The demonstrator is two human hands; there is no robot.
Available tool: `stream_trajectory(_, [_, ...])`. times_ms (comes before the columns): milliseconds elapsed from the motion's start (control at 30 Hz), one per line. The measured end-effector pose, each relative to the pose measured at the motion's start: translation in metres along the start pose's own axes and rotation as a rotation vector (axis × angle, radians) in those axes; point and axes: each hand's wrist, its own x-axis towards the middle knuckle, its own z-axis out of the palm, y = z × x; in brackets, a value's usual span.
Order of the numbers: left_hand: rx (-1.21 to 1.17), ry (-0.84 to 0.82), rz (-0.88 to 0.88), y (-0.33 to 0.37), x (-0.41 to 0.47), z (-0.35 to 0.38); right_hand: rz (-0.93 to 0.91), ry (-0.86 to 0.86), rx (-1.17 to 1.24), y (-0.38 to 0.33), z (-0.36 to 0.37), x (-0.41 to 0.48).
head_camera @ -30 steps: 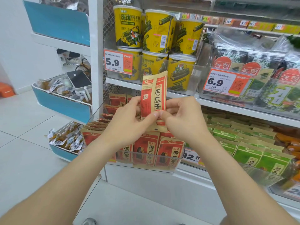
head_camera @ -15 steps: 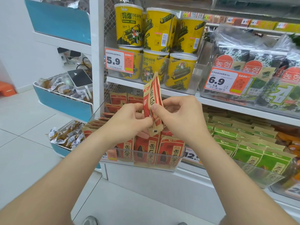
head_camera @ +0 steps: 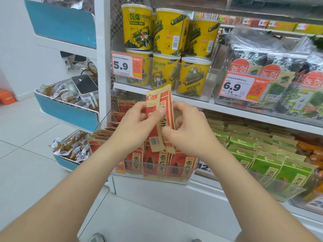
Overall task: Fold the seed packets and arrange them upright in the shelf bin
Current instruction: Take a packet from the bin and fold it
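The person holds a red-and-tan paper seed packet point(head_camera: 160, 117) upright just above the clear plastic shelf bin point(head_camera: 189, 179), its long sides turned in toward the middle. The left hand point(head_camera: 134, 126) pins the left flap under its thumb, and the right hand point(head_camera: 188, 131) pinches the right edge lower down. Each grip is narrow and closed on the packet, probably to keep the crease flat. Other red packets point(head_camera: 162, 161) already stand upright in the bin's front row, so the narrowing looks meant to fit this one among them.
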Motion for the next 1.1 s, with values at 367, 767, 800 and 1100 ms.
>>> stream_trajectory(367, [0.23,0.099,0.104,-0.001,-0.004,0.015,0.061,0.208,0.176,0.005,0.003,0.005])
stream_trajectory(767, [0.34,0.206,0.217,-0.005,-0.005,0.022,0.008,0.246,0.197,-0.001,0.008,0.003])
stream_trajectory(800, [0.316,0.192,0.202,-0.006,-0.004,0.021,0.004,0.246,0.203,0.0,0.008,0.003])
stream_trajectory(1100, [0.149,0.14,0.232,-0.004,-0.004,0.021,-0.05,0.229,0.3,0.005,0.01,0.005])
